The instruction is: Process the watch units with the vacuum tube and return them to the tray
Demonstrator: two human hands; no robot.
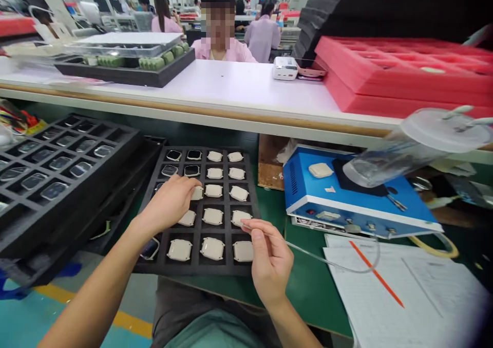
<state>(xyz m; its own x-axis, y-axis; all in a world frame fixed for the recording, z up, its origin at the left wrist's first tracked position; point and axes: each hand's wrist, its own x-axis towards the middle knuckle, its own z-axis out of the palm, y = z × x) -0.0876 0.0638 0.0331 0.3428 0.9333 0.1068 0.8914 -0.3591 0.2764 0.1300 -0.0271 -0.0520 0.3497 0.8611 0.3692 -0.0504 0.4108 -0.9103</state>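
Observation:
A black foam tray [227, 231] lies on the green bench, its pockets filled with cream-coloured watch cases [213, 216] and, toward its left side, dark-glass watch pieces [191, 170]. My left hand [173, 199] reaches over the tray with fingers curled down, closed at the edge of a cream watch case [197, 193]; its thumb is partly hidden. Between thumb and fingers, my right hand [271, 255] pinches the end of a thin clear tube [308, 252] near the tray's right edge. The tube's tip is close to a cream case [241, 217]; contact cannot be made out.
Right of the tray sits a blue control box [304, 194], with a clear bottle [375, 158] above it and papers [389, 286] in front. Stacked black trays [77, 183] stand at left. A white shelf [231, 88] crosses ahead, bearing red foam trays [385, 75]; a person sits beyond.

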